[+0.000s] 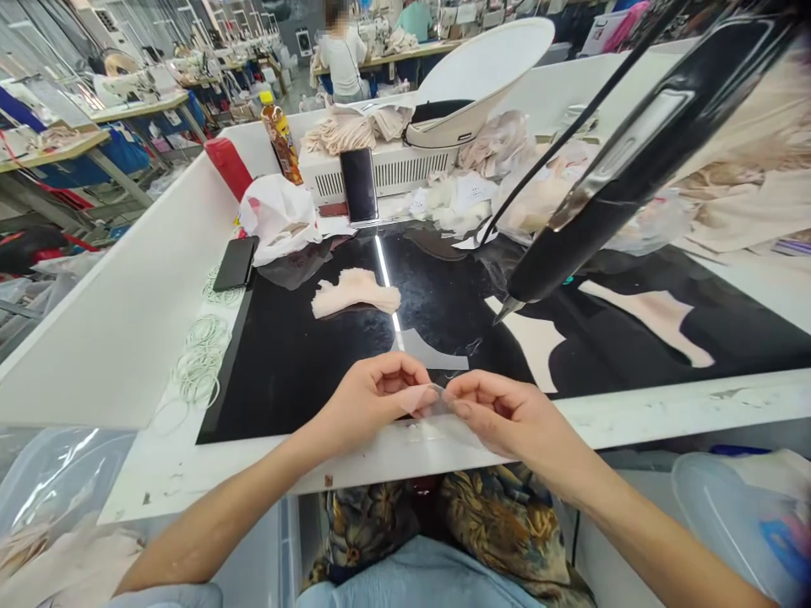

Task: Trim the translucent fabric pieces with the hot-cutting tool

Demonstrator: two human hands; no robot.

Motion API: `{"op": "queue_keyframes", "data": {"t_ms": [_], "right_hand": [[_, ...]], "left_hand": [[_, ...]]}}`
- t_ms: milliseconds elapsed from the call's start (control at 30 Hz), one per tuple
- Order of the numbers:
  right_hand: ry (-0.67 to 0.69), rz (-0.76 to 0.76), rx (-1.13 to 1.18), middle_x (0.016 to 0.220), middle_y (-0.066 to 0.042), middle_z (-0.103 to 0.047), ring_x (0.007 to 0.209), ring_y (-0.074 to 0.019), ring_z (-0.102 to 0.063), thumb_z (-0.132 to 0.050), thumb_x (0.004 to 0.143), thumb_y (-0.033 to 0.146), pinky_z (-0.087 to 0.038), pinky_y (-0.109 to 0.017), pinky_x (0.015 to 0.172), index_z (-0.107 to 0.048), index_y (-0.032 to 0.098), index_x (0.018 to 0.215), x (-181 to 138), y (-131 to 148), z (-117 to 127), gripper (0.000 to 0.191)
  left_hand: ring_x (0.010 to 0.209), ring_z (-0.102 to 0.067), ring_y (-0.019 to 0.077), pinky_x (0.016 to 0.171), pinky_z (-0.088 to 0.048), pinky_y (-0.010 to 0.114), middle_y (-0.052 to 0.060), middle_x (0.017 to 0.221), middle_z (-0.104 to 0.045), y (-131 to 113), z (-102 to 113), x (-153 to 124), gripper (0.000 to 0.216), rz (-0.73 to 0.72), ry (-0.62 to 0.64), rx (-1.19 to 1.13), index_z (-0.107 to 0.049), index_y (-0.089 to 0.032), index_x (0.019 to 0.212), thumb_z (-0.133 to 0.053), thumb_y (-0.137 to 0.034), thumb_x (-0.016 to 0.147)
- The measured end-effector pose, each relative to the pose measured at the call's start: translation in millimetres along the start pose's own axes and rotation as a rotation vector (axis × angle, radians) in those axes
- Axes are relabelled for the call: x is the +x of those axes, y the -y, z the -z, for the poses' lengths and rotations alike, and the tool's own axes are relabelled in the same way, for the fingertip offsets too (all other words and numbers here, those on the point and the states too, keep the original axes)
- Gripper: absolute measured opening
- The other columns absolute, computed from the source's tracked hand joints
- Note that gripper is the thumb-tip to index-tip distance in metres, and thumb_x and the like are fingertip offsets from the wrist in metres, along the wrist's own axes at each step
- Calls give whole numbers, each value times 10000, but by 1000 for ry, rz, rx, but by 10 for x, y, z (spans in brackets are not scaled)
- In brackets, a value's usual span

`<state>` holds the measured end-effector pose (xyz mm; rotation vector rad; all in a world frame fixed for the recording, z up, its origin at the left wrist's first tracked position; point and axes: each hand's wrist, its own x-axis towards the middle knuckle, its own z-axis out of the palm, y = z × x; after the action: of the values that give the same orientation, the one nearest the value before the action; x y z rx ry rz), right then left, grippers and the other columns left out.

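Observation:
Near the front edge of the table, my left hand and my right hand meet with their fingertips pinched. Between them is a thin, see-through piece of film, with one side in each hand. Just beyond lies a curved translucent sheet on the black work surface. A stack of beige fabric pieces sits farther left. To the right of my hands lie a pale cut piece and another pale, shaped piece.
A black pointed arm slants down over the right of the surface. Green elastic loops and a black phone line the left edge. Another phone leans at the back near a bottle. A person is in the background.

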<state>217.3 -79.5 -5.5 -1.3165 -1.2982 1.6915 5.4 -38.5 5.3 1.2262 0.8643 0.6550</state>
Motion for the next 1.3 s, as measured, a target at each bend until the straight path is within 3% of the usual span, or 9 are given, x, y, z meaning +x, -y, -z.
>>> {"op": "queue_keyframes", "data": {"t_ms": [167,500,1300], "right_hand": [[-86,-51,29,583,88,-346,486,-37,-292,-725,807,574,-180,-223,462,-671,213,950,-58,-80,102,392],[-244,28,-39,588,58,-488,525,-59,-420,-731,811,548,-324,-237,563,-698,212,904,-167,-143,296,350],[-484,148,86,750,-22,-663,653,-111,-564,-822,717,504,-483,-236,618,-739,209,872,-110,-147,299,343]], "left_hand": [[650,-582,80,675,-502,211,-11,690,-648,-48,31,2,196,-13,-44,-67,-622,-140,818,-760,-276,845],[704,-605,69,717,-502,192,-17,756,-647,10,107,20,175,-77,-119,-38,-672,-151,865,-754,-305,881],[773,-661,122,771,-537,232,27,794,-716,34,115,49,186,-47,-250,-55,-750,-155,896,-791,-324,830]]}}
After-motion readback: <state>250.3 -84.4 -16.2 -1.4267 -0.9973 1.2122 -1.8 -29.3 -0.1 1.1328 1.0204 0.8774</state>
